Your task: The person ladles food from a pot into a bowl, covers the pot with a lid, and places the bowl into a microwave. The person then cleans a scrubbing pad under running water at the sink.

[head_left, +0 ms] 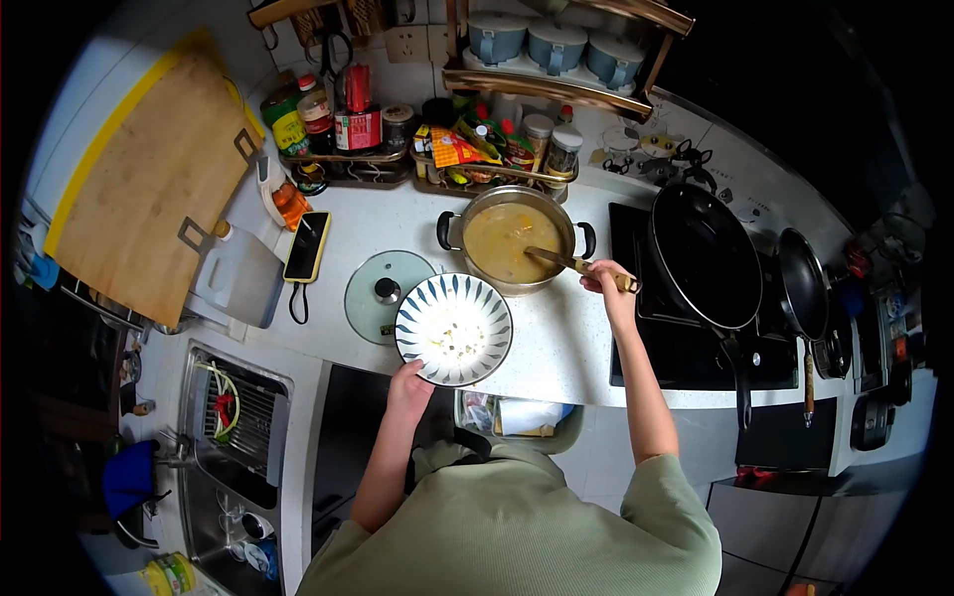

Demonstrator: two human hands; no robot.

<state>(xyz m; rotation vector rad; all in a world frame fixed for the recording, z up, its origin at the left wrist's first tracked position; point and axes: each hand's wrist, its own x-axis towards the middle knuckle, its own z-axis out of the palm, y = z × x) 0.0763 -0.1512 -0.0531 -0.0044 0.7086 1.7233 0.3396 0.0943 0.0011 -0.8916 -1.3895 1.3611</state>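
My left hand (408,388) grips the near rim of a white plate (437,313) with dark blue petal marks around its edge. Small bits of food lie in the plate's middle. My right hand (605,279) is closed around the wooden handle of a spoon or ladle (568,261); its head is sunk in the soup and hidden. The yellowish-brown soup (502,233) fills much of a steel pot (517,290) with two black handles. Partly under the plate, a glass lid (370,303) with a black knob rests on the counter.
Right of the pot, a large black wok (704,258) and a smaller frying pan (803,283) sit on the stove (656,368). A phone (307,248) lies left of the lid. Seasoning racks (427,179) line the back wall. The sink (204,497) is at lower left, and a bin (571,432) stands below the counter edge.
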